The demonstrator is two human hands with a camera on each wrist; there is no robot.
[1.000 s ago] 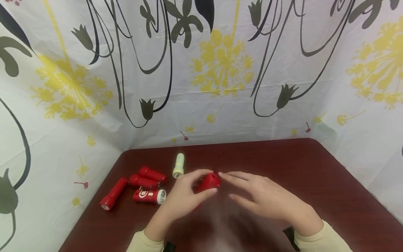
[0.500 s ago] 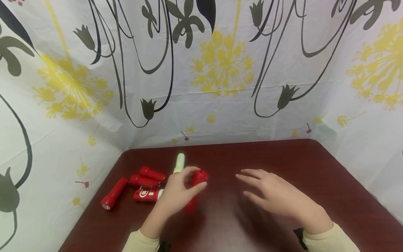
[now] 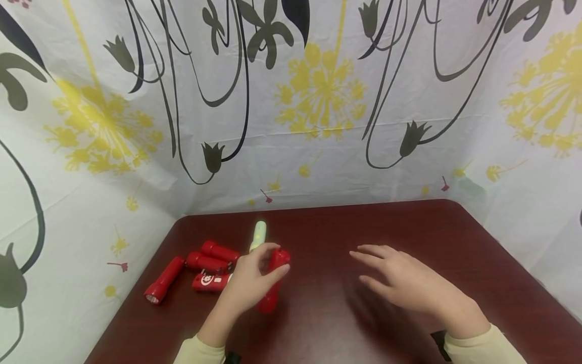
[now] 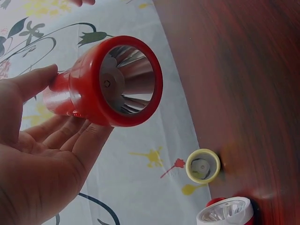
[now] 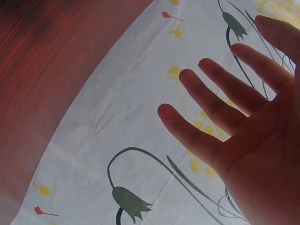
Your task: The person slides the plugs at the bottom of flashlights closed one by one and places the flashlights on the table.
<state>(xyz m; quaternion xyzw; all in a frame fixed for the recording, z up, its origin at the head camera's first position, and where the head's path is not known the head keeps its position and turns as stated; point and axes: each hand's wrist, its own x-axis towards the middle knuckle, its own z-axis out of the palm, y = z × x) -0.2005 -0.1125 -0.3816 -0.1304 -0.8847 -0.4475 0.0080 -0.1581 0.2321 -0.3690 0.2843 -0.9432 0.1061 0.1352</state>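
Note:
My left hand (image 3: 243,283) grips a red flashlight (image 3: 269,299) above the table, thumb on one side and fingers on the other. In the left wrist view the flashlight (image 4: 86,89) shows its wide red rim and silvery reflector towards the camera. Part of its body is hidden by the hand in the head view. My right hand (image 3: 409,283) hovers over the right side of the table with its fingers extended, and the right wrist view shows the palm (image 5: 262,154) with nothing in it. Just behind the left hand lies a pale green flashlight (image 3: 259,233), its head covered.
A red flashlight with a white emblem (image 3: 210,282) lies left of the left hand. Two plain red flashlights (image 3: 206,263) lie side by side behind it, and another red flashlight (image 3: 164,280) is farther left. Patterned cloth (image 3: 291,177) surrounds the dark red table (image 3: 364,227).
My left hand has carried the red flashlight leftward, over towards the other flashlights. My right hand has drawn away to the right, widening the gap between the hands.

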